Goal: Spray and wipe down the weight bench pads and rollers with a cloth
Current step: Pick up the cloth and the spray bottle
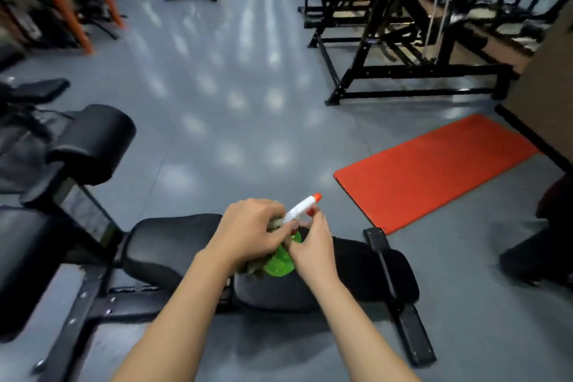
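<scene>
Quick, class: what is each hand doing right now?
Left hand: closed, gripping the cloth against the neck of the spray bottle.
Right hand: closed on the spray bottle, by its trigger.

Grey floor, red mat flat on it, black weight bench

Both bare forearms reach forward and meet in the middle. The left grip curls knuckles-up round a crumpled brownish cloth, thumb against a green plastic spray bottle. The right grip clasps that bottle's side, fingertips at its neck.
</scene>
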### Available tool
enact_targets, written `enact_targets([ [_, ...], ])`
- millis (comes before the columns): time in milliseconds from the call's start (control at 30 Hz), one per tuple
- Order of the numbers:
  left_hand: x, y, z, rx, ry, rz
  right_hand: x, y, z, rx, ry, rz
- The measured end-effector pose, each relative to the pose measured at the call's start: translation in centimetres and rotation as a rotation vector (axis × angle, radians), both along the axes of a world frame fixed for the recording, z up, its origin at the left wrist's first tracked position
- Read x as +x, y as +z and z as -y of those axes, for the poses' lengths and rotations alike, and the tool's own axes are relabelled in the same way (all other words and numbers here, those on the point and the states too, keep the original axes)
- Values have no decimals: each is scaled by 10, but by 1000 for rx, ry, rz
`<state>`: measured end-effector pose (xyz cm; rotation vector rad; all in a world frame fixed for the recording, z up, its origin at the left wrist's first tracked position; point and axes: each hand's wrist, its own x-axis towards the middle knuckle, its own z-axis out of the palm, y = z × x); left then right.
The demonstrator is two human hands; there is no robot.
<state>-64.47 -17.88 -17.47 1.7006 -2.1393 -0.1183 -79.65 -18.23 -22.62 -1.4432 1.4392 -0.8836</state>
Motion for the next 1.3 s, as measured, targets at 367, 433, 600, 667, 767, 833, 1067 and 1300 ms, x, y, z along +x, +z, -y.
enact_targets([
  [367,27,-6,-29,276,749,-390,-4,-14,78,166,419,39],
  [433,46,-15,-39,256,1016,-441,12,-19,93,187,542,-16],
  [600,84,-33,-52,328,1501,-603,53,-23,122,132,1026,-441],
  [667,94,-37,-55,373,1586,-697,65,-17,134,154,1123,-540],
  [767,109,-43,-50,365,1675,-754,80,-10,155,187,1207,-617],
  [833,118,-49,-45,309,1708,-770,95,-11,169,149,1244,-657],
  [1067,107,-66,-39,250,1783,-763,125,-36,188,136,1210,-652],
  [1300,101,-135,-29,273,1895,-881,181,-92,204,153,1264,-628],
])
